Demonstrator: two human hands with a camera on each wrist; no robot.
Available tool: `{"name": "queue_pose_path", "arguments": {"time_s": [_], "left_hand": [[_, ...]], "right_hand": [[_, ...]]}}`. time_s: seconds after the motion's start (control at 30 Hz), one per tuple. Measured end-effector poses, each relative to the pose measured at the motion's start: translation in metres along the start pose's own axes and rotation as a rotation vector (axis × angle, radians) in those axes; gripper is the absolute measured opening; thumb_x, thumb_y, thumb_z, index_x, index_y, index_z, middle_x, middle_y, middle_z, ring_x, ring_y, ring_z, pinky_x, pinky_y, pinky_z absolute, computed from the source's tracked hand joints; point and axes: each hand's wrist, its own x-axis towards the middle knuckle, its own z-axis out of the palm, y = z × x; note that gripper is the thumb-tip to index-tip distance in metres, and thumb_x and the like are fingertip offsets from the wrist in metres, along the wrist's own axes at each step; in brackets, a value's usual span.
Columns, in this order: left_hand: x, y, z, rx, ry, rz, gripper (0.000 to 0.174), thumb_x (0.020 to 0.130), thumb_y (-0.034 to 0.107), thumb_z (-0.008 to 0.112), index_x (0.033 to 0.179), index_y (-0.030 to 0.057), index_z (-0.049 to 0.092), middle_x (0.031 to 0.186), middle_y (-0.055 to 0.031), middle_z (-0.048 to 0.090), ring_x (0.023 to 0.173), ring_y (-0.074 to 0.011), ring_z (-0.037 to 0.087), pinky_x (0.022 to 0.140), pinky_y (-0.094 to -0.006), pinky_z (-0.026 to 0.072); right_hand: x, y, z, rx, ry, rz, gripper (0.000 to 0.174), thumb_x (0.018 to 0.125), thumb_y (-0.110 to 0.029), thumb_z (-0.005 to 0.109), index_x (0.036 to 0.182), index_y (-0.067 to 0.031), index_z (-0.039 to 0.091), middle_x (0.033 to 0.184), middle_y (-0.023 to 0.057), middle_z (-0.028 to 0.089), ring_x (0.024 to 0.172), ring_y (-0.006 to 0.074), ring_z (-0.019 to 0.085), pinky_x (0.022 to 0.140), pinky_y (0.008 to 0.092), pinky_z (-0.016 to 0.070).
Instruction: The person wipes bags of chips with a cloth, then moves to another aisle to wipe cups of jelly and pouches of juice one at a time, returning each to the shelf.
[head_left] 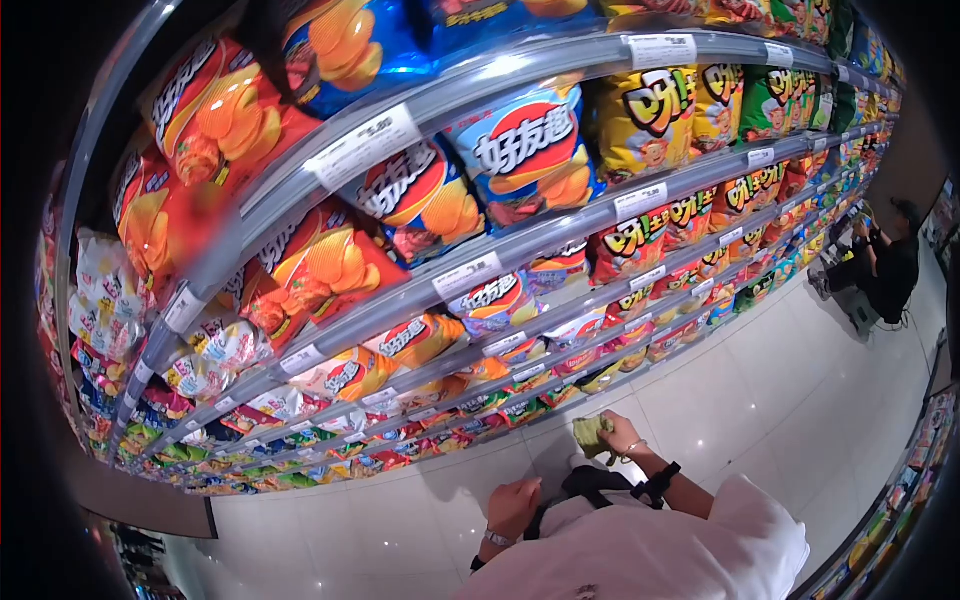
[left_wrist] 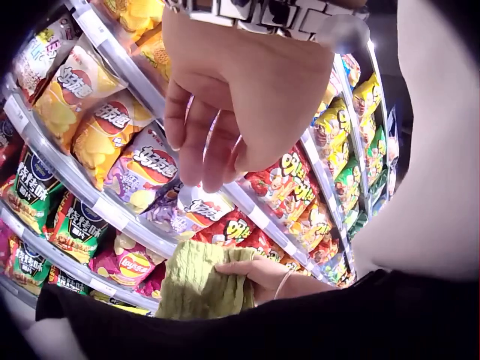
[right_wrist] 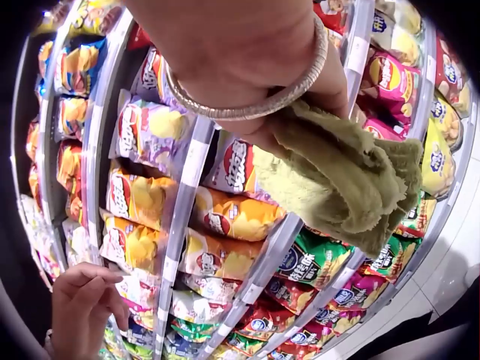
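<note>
My right hand [head_left: 622, 436] grips a folded green cleaning cloth [head_left: 592, 436] in front of the lower shelves. The right wrist view shows the cloth [right_wrist: 352, 176] bunched in folds and hanging out past the fingers. In the left wrist view the thumb lies across the face of the cloth [left_wrist: 202, 281]. My left hand [head_left: 513, 505] hangs near my waist with loosely bent fingers and nothing in them. Seen from its own wrist, the left hand [left_wrist: 240, 90] overlaps the rows of chip bags [left_wrist: 156, 161] behind it.
Long shelves with grey price rails [head_left: 480, 265] carry several rows of snack bags, red, blue, yellow and green. Pale floor tiles [head_left: 770, 405] run alongside. A person in dark clothes [head_left: 885, 260] sits low farther down the aisle. Another stocked shelf [head_left: 905, 490] stands at the right.
</note>
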Motion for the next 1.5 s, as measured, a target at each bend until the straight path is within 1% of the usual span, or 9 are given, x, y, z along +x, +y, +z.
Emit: {"name": "queue_pose_path", "arguments": {"time_s": [0.33,0.4,0.43,0.57,0.63,0.8,1.07,1.27,1.5], "left_hand": [[-0.043,-0.067,-0.038,-0.151,-0.073,0.120,0.019,0.082,0.016,0.058,0.100,0.0102,0.062,0.079,-0.0079,0.063,0.070,-0.0266,0.061,0.061,-0.0373,0.0495],[-0.083,-0.106,-0.026,-0.554,-0.246,0.012,0.031,0.083,0.017,0.061,0.113,0.0094,0.058,0.091,-0.0093,0.065,0.083,-0.0254,0.063,0.071,-0.0340,0.0504],[-0.113,-0.126,-0.021,-0.608,-0.375,0.034,0.041,0.087,0.019,0.059,0.125,0.0089,0.050,0.110,-0.0122,0.061,0.102,-0.0254,0.058,0.087,-0.0335,0.0459],[-0.241,-0.175,-0.017,-0.760,-0.619,0.013,0.050,0.090,0.031,0.053,0.132,0.0063,0.042,0.121,-0.0141,0.056,0.109,-0.0224,0.055,0.093,-0.0312,0.0418],[-0.301,-0.188,-0.025,-1.144,-0.796,-0.247,0.052,0.095,0.035,0.044,0.137,0.0051,0.035,0.133,-0.0127,0.046,0.122,-0.0201,0.044,0.101,-0.0301,0.0343],[-0.368,-0.216,-0.054,-1.171,-0.853,-0.250,0.052,0.096,0.035,0.044,0.137,0.0052,0.035,0.133,-0.0126,0.046,0.123,-0.0201,0.044,0.101,-0.0301,0.0341],[-0.415,-0.238,-0.090,-1.190,-0.989,-0.221,0.052,0.096,0.035,0.043,0.138,0.0055,0.034,0.133,-0.0123,0.046,0.123,-0.0201,0.043,0.102,-0.0300,0.0339],[-0.429,-0.246,-0.090,-1.236,-1.063,-0.177,0.051,0.096,0.035,0.042,0.138,0.0056,0.034,0.133,-0.0122,0.046,0.123,-0.0201,0.043,0.102,-0.0300,0.0338],[-0.457,-0.228,-0.083,-1.325,-1.151,-0.142,0.051,0.097,0.035,0.041,0.138,0.0058,0.034,0.133,-0.0120,0.046,0.124,-0.0200,0.043,0.102,-0.0300,0.0336]], "right_hand": [[-0.059,-0.013,0.052,-0.198,0.005,0.033,0.027,0.071,-0.011,0.062,0.099,-0.0065,0.059,0.084,0.0188,0.064,0.081,0.0361,0.063,0.072,0.0385,0.0497],[-0.084,-0.014,0.078,-0.293,0.025,0.140,0.027,0.072,-0.010,0.061,0.098,-0.0075,0.060,0.085,0.0192,0.065,0.083,0.0358,0.063,0.073,0.0393,0.0502],[-0.096,-0.010,0.094,-0.335,-0.004,0.144,0.028,0.073,-0.012,0.061,0.100,-0.0093,0.061,0.087,0.0187,0.065,0.085,0.0352,0.063,0.075,0.0405,0.0503],[-0.157,-0.051,0.170,-0.516,-0.194,0.201,0.028,0.077,-0.018,0.060,0.103,-0.0116,0.062,0.090,0.0171,0.065,0.084,0.0346,0.063,0.075,0.0427,0.0496],[-0.186,-0.070,0.216,-0.495,-0.289,0.162,0.028,0.077,-0.016,0.057,0.105,-0.0119,0.061,0.091,0.0169,0.065,0.087,0.0346,0.062,0.077,0.0421,0.0490],[-0.216,-0.103,0.298,-0.517,-0.579,-0.055,0.032,0.076,-0.010,0.050,0.107,-0.0102,0.060,0.092,0.0205,0.064,0.089,0.0366,0.062,0.077,0.0446,0.0482],[-0.241,-0.148,0.329,-0.506,-0.513,-0.056,0.031,0.078,-0.013,0.051,0.108,-0.0113,0.059,0.093,0.0180,0.065,0.089,0.0359,0.062,0.078,0.0432,0.0483],[-0.276,-0.138,0.335,-0.610,-0.593,0.024,0.032,0.078,-0.020,0.058,0.109,-0.0138,0.060,0.096,0.0157,0.064,0.090,0.0333,0.061,0.080,0.0417,0.0480],[-0.341,-0.132,0.336,-0.621,-0.501,0.117,0.028,0.078,-0.011,0.056,0.105,-0.0104,0.059,0.095,0.0150,0.065,0.090,0.0329,0.062,0.079,0.0414,0.0482]]}}
